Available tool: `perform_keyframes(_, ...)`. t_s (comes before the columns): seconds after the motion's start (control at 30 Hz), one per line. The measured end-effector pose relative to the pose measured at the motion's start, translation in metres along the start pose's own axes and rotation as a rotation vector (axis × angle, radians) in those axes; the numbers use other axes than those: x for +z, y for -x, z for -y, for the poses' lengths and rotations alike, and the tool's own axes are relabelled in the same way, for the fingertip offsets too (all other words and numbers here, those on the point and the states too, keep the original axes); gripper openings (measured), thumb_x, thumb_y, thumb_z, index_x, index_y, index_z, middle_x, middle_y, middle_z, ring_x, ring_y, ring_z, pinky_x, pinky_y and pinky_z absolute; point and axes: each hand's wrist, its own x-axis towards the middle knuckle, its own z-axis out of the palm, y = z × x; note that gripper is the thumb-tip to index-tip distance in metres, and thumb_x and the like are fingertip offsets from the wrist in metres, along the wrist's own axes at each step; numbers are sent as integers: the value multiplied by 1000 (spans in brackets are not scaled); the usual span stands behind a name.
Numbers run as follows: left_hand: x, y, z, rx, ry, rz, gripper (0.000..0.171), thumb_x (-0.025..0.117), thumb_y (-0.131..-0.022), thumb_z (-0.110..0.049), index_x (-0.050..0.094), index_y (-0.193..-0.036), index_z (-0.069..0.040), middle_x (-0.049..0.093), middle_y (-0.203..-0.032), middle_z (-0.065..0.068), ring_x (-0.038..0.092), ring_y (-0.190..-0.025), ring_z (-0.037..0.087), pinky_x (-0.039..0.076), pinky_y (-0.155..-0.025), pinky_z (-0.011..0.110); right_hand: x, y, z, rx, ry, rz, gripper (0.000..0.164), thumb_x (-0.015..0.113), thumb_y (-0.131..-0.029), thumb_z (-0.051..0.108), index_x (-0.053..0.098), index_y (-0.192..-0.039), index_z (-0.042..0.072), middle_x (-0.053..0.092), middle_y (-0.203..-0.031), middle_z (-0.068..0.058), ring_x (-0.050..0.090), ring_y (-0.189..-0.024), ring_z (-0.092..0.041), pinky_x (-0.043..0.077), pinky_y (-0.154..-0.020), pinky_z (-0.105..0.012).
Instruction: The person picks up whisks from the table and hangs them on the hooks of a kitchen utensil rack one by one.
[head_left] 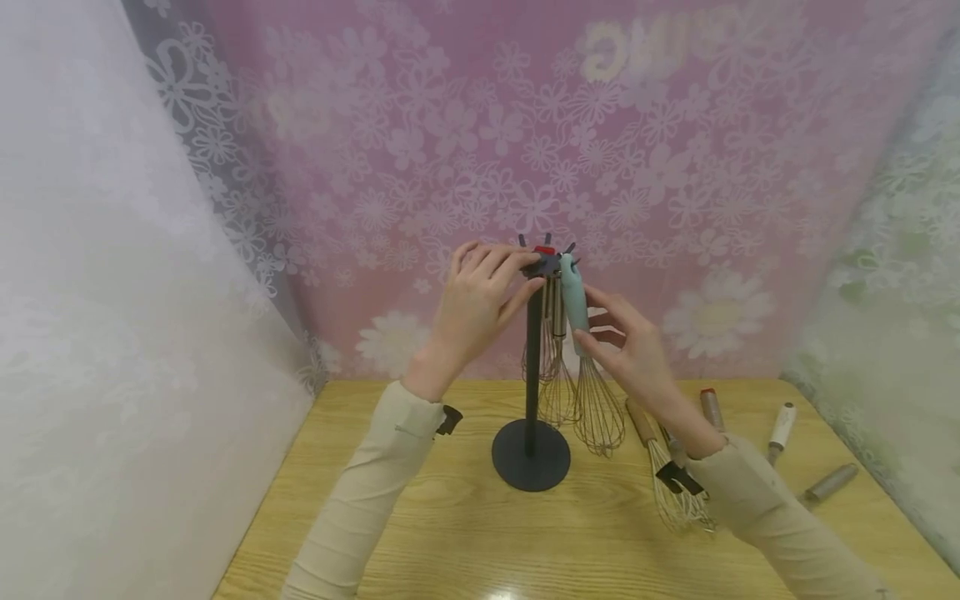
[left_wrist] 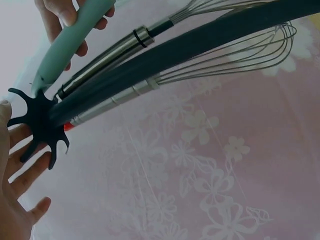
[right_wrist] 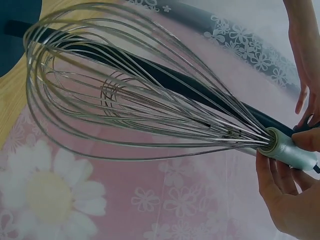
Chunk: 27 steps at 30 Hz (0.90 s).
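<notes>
A black stand (head_left: 532, 358) with a ring of hooks (left_wrist: 37, 117) on top stands upright on the table. My left hand (head_left: 483, 287) holds the hooked top, thumb beneath and fingers over it; in the left wrist view its fingers (left_wrist: 32, 175) spread behind the hooks. My right hand (head_left: 633, 346) pinches the teal handle of a balloon whisk (head_left: 576, 304), its wires (right_wrist: 140, 100) pointing down. The handle's upper end is right at a hook. Beside it hang a steel-handled whisk (left_wrist: 107, 62) and another whisk with a red end (left_wrist: 117, 100).
Several more whisks lie at the right of the wooden table (head_left: 442, 533), among them a wooden-handled one (head_left: 641, 421), a white-handled one (head_left: 782, 427) and a grey-handled one (head_left: 832, 482). A pink flowered curtain (head_left: 450, 167) hangs behind, with a white cloth (head_left: 135, 333) on the left.
</notes>
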Motion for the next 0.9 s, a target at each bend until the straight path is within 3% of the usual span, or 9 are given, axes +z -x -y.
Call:
perform_keyframes(0.2,0,3,8,41,15,-14,37,63,-101,-34,64,-131,-12,67,-129,4,59,-123,23,32,-118,44,4,2,-5,4,-12,-16,60,69,-94,-2,50,-150,9,59,-127,-17,62,-103,-6,53,-86,-13)
perform_keyframes(0.43,0,3,15,17,54,-26,41,65,-100,-32,61,-136,-12,63,-136,5,55,-127,24,31,-118,43,10,3,-7,-9,-12,-38,60,69,-94,-3,50,-149,7,58,-126,-19,63,-102,-16,53,-85,-13)
perform_keyframes(0.67,-1,3,16,-17,72,13,36,64,-101,-32,65,-131,-13,65,-132,5,57,-123,24,29,-119,43,13,3,-9,-20,9,-60,60,70,-93,-2,50,-149,8,59,-124,-19,59,-101,1,52,-83,-11)
perform_keyframes(0.9,-2,2,15,-31,98,39,31,61,-103,-30,68,-128,-14,67,-131,5,57,-127,22,19,-124,42,17,1,-6,6,-1,-71,59,71,-93,-1,50,-148,4,59,-126,-22,64,-104,-34,51,-83,-9)
